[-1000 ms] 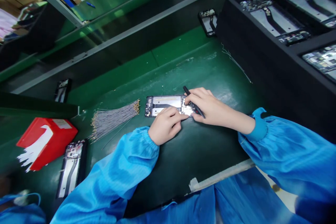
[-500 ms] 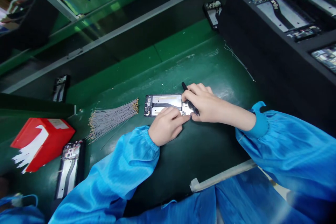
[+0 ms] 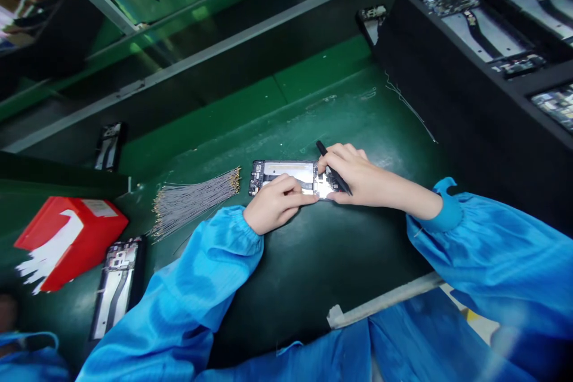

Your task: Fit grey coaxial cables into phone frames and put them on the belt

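Observation:
An opened phone [image 3: 293, 168] lies flat on the green bench, its silver battery area and circuit boards facing up. My left hand [image 3: 274, 204] rests over its lower edge, fingers curled and one fingertip stretched to the board at the right end. In my right hand [image 3: 353, 174] is a slim black pen-like tool [image 3: 342, 182], slanted across the fingers. The right fingertips bend down onto the same board end; what lies under them is hidden. Left of the phone is a bundle of thin grey cables [image 3: 197, 200] with gold-coloured ends.
A black tray [image 3: 452, 95] of opened phones stands at right. Another phone [image 3: 117, 286] and a red box [image 3: 89, 242] with white paper strips sit at left. Phones [image 3: 108, 146] also lie along the back. Part of another person's blue sleeve [image 3: 33, 361] shows lower left.
My left hand has drawn back slightly left along the phone, uncovering more of its board. The right hand still has the black tool. The whole view has shifted a little.

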Tool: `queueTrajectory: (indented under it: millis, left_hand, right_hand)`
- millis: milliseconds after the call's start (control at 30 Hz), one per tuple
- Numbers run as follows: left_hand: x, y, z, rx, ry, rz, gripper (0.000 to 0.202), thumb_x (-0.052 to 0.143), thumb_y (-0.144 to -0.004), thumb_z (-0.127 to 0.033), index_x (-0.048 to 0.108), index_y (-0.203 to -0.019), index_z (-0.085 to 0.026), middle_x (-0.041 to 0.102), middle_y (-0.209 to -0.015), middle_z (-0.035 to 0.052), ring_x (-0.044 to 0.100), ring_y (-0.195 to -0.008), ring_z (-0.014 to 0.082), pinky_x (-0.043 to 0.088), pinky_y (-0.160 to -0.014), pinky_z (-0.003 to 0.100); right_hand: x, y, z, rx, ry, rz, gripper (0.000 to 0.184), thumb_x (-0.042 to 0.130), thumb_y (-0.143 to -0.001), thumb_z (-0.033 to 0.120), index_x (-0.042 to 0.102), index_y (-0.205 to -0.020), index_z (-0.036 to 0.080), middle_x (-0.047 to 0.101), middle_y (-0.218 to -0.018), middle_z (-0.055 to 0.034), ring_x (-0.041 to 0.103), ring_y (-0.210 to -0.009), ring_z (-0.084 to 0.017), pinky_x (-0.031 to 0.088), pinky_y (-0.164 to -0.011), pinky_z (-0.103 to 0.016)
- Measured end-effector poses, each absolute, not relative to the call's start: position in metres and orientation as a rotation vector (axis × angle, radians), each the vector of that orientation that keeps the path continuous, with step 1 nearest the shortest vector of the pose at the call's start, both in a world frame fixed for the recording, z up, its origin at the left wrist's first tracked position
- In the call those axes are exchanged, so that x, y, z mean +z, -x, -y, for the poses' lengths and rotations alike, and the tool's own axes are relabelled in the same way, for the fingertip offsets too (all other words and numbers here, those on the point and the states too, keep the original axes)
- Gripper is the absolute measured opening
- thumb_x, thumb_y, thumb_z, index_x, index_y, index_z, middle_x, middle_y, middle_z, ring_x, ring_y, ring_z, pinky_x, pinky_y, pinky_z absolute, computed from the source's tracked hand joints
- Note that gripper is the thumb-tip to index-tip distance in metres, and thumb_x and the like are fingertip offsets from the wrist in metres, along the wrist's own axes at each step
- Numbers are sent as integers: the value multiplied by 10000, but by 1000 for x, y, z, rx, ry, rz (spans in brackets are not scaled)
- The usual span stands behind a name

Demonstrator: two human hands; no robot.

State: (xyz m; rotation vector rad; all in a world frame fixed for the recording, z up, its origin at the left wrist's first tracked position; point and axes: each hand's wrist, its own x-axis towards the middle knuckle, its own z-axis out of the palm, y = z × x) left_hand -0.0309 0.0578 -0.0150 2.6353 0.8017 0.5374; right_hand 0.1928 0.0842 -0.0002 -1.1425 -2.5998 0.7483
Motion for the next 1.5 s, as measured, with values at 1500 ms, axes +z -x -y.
queueTrajectory:
  millis: [1500]
  left_hand:
    - [-16, 27, -57, 580, -2484, -863, 267, 377, -820, -127, 621, -918, -169, 541, -774, 41, 487, -762, 144, 440, -725, 268]
  right_hand:
    - [0, -173, -88, 617, 1327, 2666, 312, 574, -650, 339, 420, -901, 237, 398, -928, -56, 372, -880, -256, 272, -696, -358]
